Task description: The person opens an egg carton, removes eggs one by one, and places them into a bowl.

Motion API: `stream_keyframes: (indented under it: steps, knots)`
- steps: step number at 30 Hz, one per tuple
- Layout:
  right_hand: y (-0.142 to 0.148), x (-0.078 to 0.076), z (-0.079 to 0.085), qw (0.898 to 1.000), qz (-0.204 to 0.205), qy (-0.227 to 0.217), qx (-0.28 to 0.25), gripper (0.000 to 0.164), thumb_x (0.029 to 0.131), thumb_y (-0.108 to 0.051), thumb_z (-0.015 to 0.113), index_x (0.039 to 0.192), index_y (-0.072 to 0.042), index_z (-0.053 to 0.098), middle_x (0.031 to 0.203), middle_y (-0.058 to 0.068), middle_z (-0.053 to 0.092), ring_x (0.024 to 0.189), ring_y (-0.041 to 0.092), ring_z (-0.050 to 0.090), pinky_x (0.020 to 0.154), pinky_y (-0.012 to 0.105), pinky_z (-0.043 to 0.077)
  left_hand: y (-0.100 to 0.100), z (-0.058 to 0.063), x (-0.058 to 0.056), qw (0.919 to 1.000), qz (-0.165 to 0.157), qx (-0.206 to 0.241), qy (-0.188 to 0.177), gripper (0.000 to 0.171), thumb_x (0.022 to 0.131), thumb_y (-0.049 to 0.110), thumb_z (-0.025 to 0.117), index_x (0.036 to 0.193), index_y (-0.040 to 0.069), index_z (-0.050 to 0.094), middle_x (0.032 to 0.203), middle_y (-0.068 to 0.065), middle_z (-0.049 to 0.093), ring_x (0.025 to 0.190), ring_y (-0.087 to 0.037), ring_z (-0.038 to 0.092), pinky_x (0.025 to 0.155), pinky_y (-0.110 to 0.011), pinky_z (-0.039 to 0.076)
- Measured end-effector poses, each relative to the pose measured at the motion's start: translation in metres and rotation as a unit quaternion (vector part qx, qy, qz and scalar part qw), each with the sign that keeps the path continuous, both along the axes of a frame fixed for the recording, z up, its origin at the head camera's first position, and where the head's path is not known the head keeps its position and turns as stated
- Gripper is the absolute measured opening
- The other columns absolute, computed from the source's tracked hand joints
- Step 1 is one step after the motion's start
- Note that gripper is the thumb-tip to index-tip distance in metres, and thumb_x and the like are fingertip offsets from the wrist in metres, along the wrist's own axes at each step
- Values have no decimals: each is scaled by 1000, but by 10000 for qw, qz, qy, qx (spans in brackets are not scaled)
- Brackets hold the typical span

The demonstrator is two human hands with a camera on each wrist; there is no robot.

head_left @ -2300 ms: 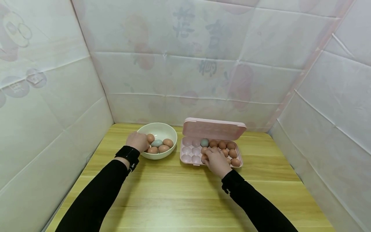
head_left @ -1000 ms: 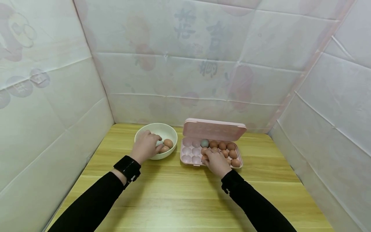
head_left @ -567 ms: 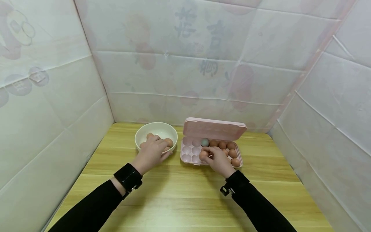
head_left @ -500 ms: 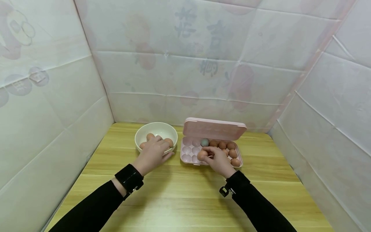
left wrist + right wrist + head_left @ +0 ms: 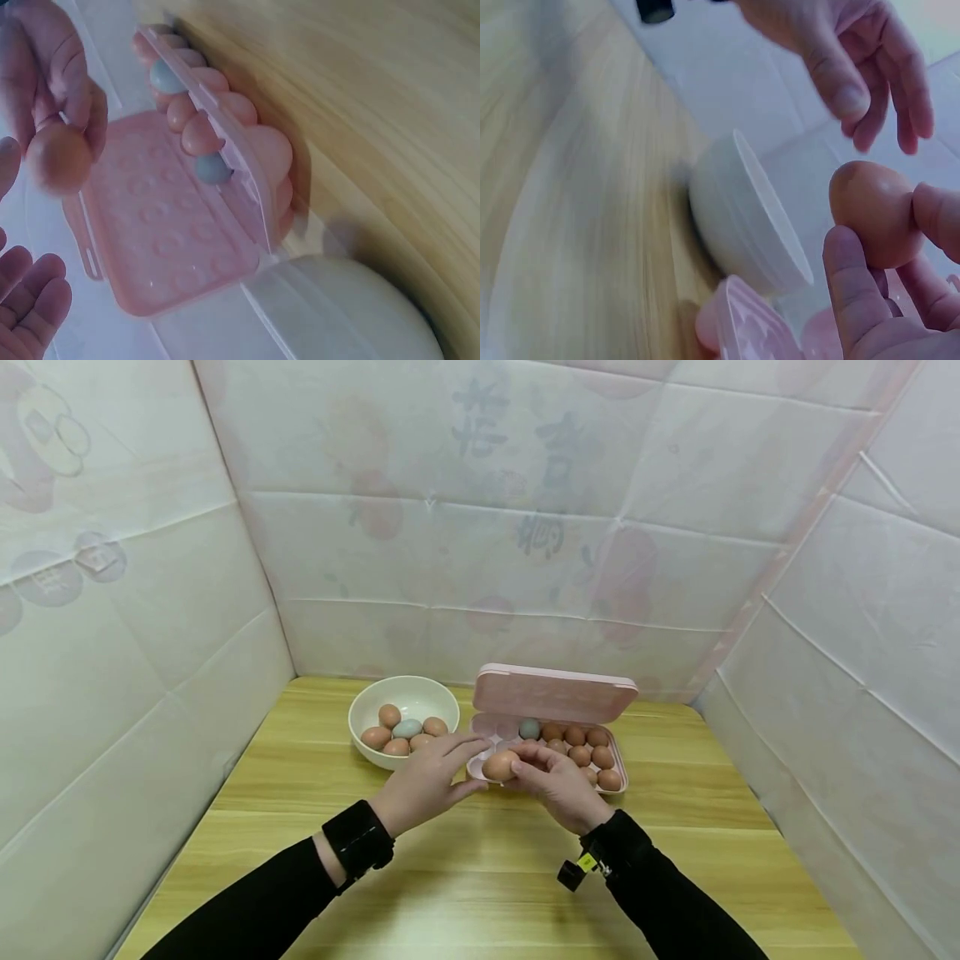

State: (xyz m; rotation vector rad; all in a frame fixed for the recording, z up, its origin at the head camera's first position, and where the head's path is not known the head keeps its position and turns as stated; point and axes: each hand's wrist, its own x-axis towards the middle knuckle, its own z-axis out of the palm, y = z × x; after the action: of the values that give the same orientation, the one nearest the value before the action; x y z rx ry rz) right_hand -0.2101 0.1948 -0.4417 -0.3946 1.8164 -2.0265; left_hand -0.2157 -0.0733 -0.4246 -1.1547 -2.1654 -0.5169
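The right hand (image 5: 564,787) is pinching a brown egg (image 5: 498,767) between thumb and fingertips; the left hand (image 5: 426,783) is hovering near it, thumb and fingers parted, gripping nothing. The egg is hanging over the near left corner of the pink egg box (image 5: 507,727), whose lid (image 5: 551,693) is standing open, while the white bowl (image 5: 418,692) is sitting further left, cradling more eggs (image 5: 376,737). Judging by looks, this egg is probably weighing little, its shell behaving as stiff, smooth and brittle, easily slipping from a slack pinch; the surest hold is likely circling its widest girth, several soft pads sharing gentle pressure, no nail digging in
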Motion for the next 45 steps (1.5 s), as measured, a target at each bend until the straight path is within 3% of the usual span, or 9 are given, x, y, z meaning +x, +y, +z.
stream_keyframes:
  steps: [6,12,18,31,38,45]
  knots:
    - [-7,5,4,9975,241,-155,-638,31,112,-16,58,142,-9,56,134,-3,68,127,11,68,121,43,49,6,-2,5,9999,-152,-8,-68,59,84,31,93,133,6,69,133,-12,72,121,-24,72,98,-32,62]
    - [-10,8,5,9942,335,-279,-985,27,112,-13,55,139,-13,58,133,-4,68,126,10,68,116,36,53,11,-5,7,9993,-358,48,64,56,83,26,94,129,5,70,131,-11,72,121,-25,72,101,-33,61]
    - [-12,10,4,9919,387,-388,-1150,31,113,-12,53,143,-8,55,134,-3,69,126,10,69,111,29,56,14,-6,8,9991,-378,110,156,53,83,26,94,125,6,70,128,-9,72,118,-22,73,99,-30,61]
    - [-15,11,4,9900,419,-612,-1203,36,111,-14,59,145,-5,54,131,1,70,121,12,72,110,29,56,16,-10,7,9986,-369,270,253,48,81,20,96,119,6,70,122,-10,73,113,-21,74,98,-29,61]
    - [-15,11,3,9911,547,-507,-1103,37,112,-14,56,147,-4,52,133,1,70,123,12,71,113,32,55,16,-9,7,9989,-336,229,242,46,81,16,95,119,7,71,122,-9,73,112,-20,74,97,-29,61]
    - [-9,8,-2,9969,398,-424,-537,50,111,-16,60,154,4,43,137,0,66,123,13,71,111,32,57,4,-7,-2,10000,37,80,9,46,82,14,94,123,7,73,119,-8,76,110,-20,74,94,-29,63]
